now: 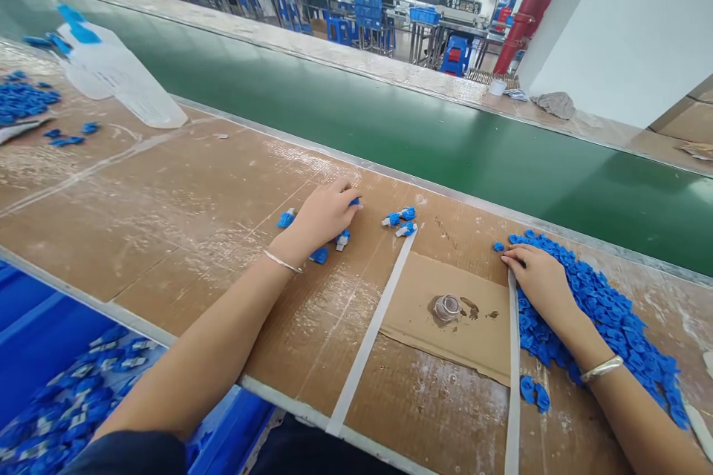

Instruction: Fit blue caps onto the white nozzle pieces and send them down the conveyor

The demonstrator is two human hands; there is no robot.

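My left hand [330, 214] is over the cardboard-covered table, fingers curled round a small blue part [355, 201] that partly shows between them. Close to that wrist lie blue parts with whitish pieces [342, 240]; a small group of the same assembled parts [405, 217] sits to its right. At the left edge of a large heap of blue parts [604, 312], my right hand [538, 278] has thumb and fingers pressed together. One loose blue part [497, 246] lies just beyond these fingertips. Whether the pinch holds anything is hidden.
A small clear jar [447, 307] stands on a cardboard piece [479, 349] between white tape strips. Below the table at left, a blue bin [33, 312] contains assembled parts. A green conveyor belt [356, 111] runs behind; a white paddle-shaped sheet [122, 78] leans over its edge. People sit farther back.
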